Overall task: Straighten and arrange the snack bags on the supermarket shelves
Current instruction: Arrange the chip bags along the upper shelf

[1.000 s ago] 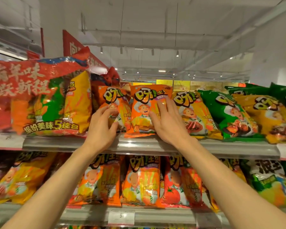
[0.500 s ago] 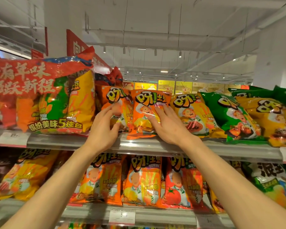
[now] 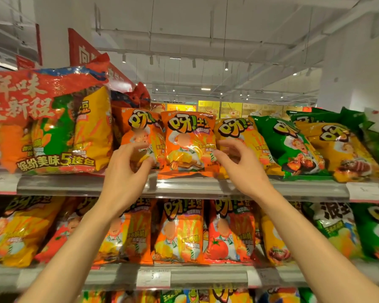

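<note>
On the upper shelf two orange snack bags stand side by side, the left one leaning slightly and the middle one upright. My left hand pinches the lower part of the left orange bag between thumb and curled fingers. My right hand hovers at the seam between the middle orange bag and a yellow snack bag, fingers apart, holding nothing. Right of these, a green bag and another yellow bag lie tilted back.
A large red multipack fills the upper shelf's left end. The lower shelf holds a row of orange, yellow and green bags. Price tags line the shelf rails. More bags show below.
My right hand has lifted off the front of the middle orange bag and slid to its right edge, fingers spreading. My left hand has curled around the left orange bag's lower part.
</note>
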`<state>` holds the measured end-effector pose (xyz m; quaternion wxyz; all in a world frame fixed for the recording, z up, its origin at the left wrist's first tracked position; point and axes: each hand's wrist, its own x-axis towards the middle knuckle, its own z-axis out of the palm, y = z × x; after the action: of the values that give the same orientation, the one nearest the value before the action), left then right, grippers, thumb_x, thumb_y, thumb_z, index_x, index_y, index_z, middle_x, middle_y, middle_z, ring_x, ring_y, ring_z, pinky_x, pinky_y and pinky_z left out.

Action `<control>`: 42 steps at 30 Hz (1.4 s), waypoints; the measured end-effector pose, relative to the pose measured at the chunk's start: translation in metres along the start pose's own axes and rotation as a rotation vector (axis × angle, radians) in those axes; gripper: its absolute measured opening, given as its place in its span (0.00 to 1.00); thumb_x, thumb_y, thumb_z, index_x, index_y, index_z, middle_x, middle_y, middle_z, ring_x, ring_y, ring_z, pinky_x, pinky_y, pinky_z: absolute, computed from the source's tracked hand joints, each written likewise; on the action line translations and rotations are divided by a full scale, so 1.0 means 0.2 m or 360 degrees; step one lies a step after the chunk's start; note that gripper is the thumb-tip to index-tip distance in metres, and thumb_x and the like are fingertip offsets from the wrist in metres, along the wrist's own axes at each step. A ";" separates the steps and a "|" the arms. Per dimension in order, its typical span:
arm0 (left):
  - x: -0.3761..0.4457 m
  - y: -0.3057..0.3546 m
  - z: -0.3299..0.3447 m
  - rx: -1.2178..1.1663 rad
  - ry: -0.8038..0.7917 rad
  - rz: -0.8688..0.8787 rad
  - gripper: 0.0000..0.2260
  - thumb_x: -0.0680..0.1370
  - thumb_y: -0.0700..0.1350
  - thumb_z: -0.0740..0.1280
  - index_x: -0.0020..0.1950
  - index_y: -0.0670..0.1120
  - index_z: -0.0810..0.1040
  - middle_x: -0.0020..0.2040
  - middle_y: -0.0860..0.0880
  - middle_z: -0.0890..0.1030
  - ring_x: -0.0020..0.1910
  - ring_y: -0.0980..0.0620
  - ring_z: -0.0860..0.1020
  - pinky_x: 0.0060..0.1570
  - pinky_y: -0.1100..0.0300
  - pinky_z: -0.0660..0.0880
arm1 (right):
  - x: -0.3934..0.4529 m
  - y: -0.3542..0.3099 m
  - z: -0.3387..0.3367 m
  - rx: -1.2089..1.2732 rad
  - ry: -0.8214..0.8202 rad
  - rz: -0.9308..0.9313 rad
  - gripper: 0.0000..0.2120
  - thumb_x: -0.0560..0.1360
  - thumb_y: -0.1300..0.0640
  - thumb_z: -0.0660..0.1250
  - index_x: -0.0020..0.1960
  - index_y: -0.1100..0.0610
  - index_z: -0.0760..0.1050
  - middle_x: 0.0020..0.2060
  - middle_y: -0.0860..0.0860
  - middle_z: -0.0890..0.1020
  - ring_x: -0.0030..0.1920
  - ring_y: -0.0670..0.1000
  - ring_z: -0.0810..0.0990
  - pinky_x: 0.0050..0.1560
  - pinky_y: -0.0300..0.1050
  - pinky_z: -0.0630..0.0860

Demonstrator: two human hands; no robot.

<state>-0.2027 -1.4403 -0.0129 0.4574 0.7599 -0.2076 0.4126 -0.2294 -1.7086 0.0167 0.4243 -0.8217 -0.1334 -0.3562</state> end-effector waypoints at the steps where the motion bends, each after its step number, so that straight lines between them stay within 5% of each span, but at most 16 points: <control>1: -0.03 0.01 0.01 -0.0070 0.0012 -0.0018 0.12 0.81 0.49 0.69 0.65 0.55 0.78 0.62 0.58 0.79 0.62 0.57 0.78 0.59 0.62 0.76 | -0.05 0.01 -0.03 0.0056 0.0033 0.0012 0.15 0.80 0.45 0.68 0.65 0.46 0.76 0.60 0.41 0.81 0.58 0.38 0.78 0.54 0.32 0.72; 4: -0.14 0.03 0.03 -0.0248 -0.0042 -0.0070 0.07 0.81 0.50 0.71 0.58 0.57 0.80 0.55 0.60 0.83 0.56 0.63 0.80 0.51 0.71 0.74 | -0.25 0.07 -0.14 0.0186 0.0074 0.0093 0.08 0.79 0.46 0.69 0.57 0.44 0.79 0.50 0.42 0.85 0.51 0.40 0.83 0.48 0.35 0.78; 9: -0.39 0.06 0.12 -0.0530 -0.0208 -0.0298 0.04 0.79 0.52 0.73 0.54 0.59 0.82 0.51 0.57 0.86 0.53 0.55 0.84 0.57 0.51 0.79 | -0.60 0.26 -0.35 0.0217 0.0107 0.0356 0.05 0.78 0.48 0.70 0.53 0.45 0.81 0.44 0.46 0.87 0.45 0.46 0.85 0.50 0.47 0.79; 15: -0.76 0.19 0.34 -0.0667 -0.0152 -0.0505 0.14 0.71 0.63 0.72 0.52 0.59 0.83 0.50 0.54 0.86 0.50 0.54 0.85 0.56 0.45 0.81 | -0.85 0.47 -0.56 0.0342 0.0155 0.0496 0.04 0.77 0.53 0.72 0.51 0.50 0.82 0.42 0.44 0.87 0.43 0.41 0.84 0.43 0.29 0.76; 19: -0.93 0.33 0.57 -0.0692 -0.0163 -0.0629 0.11 0.72 0.60 0.74 0.52 0.59 0.84 0.52 0.54 0.86 0.53 0.53 0.85 0.60 0.40 0.79 | -0.94 0.67 -0.76 0.0403 0.0183 0.0558 0.03 0.79 0.56 0.70 0.52 0.52 0.82 0.41 0.50 0.87 0.39 0.44 0.83 0.41 0.31 0.76; 25: -1.05 0.68 1.00 -0.0701 -0.0112 -0.0671 0.06 0.75 0.51 0.76 0.51 0.56 0.84 0.52 0.53 0.86 0.50 0.57 0.85 0.56 0.47 0.80 | -0.99 0.97 -1.19 0.0453 0.0092 0.0551 0.04 0.78 0.51 0.70 0.51 0.46 0.83 0.43 0.49 0.86 0.40 0.45 0.84 0.41 0.31 0.77; 30: -1.06 0.97 1.32 -0.0680 -0.0092 -0.0639 0.10 0.74 0.51 0.72 0.53 0.51 0.83 0.50 0.54 0.87 0.49 0.56 0.85 0.49 0.64 0.80 | -0.93 1.14 -1.54 0.0497 0.0059 0.0492 0.05 0.74 0.45 0.70 0.49 0.39 0.82 0.43 0.49 0.86 0.42 0.45 0.85 0.42 0.35 0.80; 36: -0.99 1.17 1.51 -0.0654 -0.0103 -0.0594 0.09 0.75 0.52 0.73 0.54 0.53 0.83 0.50 0.54 0.86 0.48 0.57 0.85 0.47 0.57 0.82 | -0.83 1.27 -1.82 0.0410 0.0057 0.0435 0.09 0.75 0.45 0.69 0.53 0.44 0.82 0.44 0.45 0.87 0.44 0.43 0.85 0.44 0.34 0.79; 42: -0.83 1.20 1.57 -0.0658 -0.0113 -0.0515 0.06 0.76 0.53 0.73 0.52 0.59 0.83 0.51 0.54 0.86 0.49 0.56 0.85 0.47 0.60 0.78 | -0.70 1.30 -1.92 0.0341 0.0137 0.0434 0.05 0.78 0.51 0.70 0.52 0.47 0.82 0.42 0.46 0.87 0.42 0.45 0.85 0.42 0.36 0.80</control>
<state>-0.3268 -1.8416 -0.0982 0.6553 0.6877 -0.1792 0.2559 -0.3744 -2.1582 -0.0901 0.5592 -0.7663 -0.0395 -0.3139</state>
